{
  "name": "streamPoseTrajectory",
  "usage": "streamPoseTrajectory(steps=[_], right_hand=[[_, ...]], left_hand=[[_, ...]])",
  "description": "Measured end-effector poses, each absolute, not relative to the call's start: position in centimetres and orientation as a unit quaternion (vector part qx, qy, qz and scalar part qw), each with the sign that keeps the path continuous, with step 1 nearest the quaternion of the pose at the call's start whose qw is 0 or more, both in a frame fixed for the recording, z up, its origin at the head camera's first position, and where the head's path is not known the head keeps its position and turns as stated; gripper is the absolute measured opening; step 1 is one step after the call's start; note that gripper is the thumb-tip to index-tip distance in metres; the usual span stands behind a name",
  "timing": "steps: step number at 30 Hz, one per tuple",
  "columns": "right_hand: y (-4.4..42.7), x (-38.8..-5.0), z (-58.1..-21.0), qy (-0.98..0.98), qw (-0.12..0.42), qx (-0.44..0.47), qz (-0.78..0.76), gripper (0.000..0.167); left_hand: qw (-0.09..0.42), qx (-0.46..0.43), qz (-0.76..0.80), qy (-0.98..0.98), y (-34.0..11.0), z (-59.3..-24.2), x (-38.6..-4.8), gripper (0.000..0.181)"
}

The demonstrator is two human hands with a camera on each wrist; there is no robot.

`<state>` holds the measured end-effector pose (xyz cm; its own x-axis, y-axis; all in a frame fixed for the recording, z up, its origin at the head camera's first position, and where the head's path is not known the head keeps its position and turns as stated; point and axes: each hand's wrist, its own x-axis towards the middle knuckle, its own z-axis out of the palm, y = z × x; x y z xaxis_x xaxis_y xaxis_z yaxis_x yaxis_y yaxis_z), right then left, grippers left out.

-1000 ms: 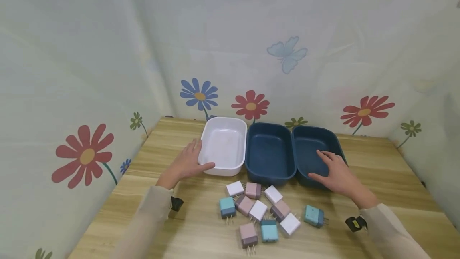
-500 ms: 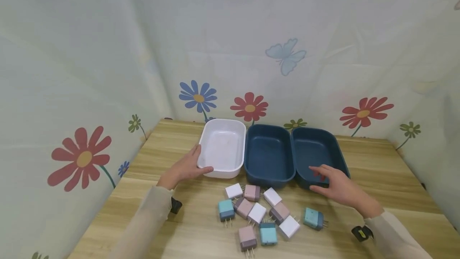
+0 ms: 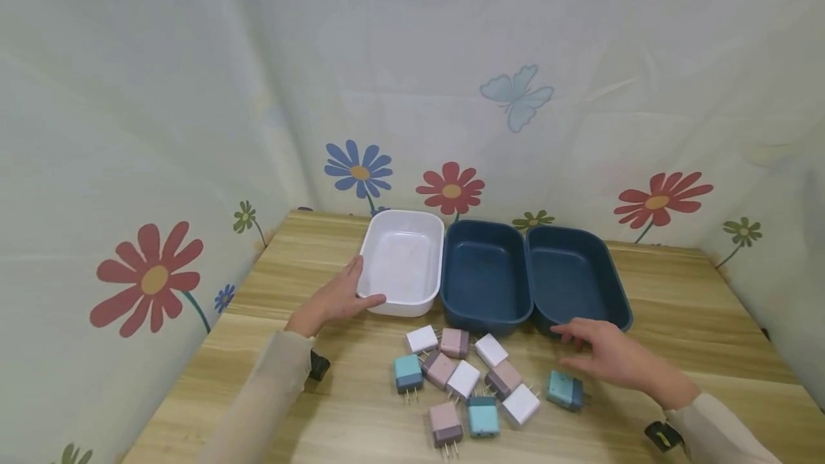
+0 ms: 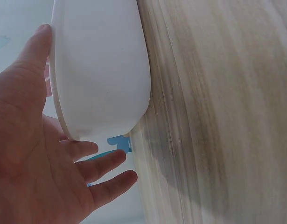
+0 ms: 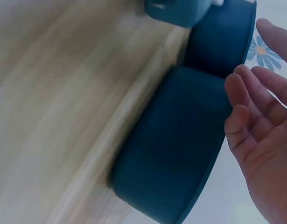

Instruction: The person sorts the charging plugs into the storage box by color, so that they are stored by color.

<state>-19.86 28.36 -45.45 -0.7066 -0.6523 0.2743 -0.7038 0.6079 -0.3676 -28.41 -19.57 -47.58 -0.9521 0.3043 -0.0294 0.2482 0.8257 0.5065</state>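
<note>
My left hand [image 3: 335,301] rests at the near left corner of the white bin [image 3: 402,263], thumb and fingers spread about its rim. In the left wrist view the thumb touches the white wall [image 4: 101,70], and the other fingers extend past its corner. My right hand [image 3: 615,356] hovers just in front of the right dark blue bin [image 3: 576,274], fingers loosely bent with nothing between them. Just left of and below its fingertips lies a teal and blue plug charger [image 3: 564,391], prongs pointing right. The right wrist view shows that hand [image 5: 267,126] beside the blue bin wall [image 5: 176,135].
Several plug chargers lie loose in front of the bins, among them a white one [image 3: 462,379], a pink one [image 3: 445,422] and a teal one [image 3: 483,417]. The middle dark blue bin [image 3: 486,274] stands between the other two. A patterned cloth [image 3: 412,77] hangs behind the table.
My right hand has come back from over the right blue bin, down toward the teal charger at the right. My left hand stays at the white bin's corner.
</note>
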Motion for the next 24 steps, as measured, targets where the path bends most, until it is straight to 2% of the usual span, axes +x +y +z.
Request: streamPoseTrajectory(steps=[5, 11, 24], right_hand=[[28.3, -19.3, -46.2, -0.896, 0.016, 0.389, 0.212, 0.042], [28.2, -18.9, -47.0, -0.901, -0.025, 0.392, 0.186, 0.052], [28.2, -18.2, -48.3, -0.901, -0.01, 0.397, 0.174, 0.048]], left_hand=[[0.064, 0.141, 0.251, 0.956, -19.5, -47.3, -28.3, 0.11], [0.075, 0.137, 0.251, 0.955, -19.3, -46.8, -28.1, 0.109], [0.078, 0.14, 0.255, 0.953, -19.3, -46.6, -28.0, 0.109]])
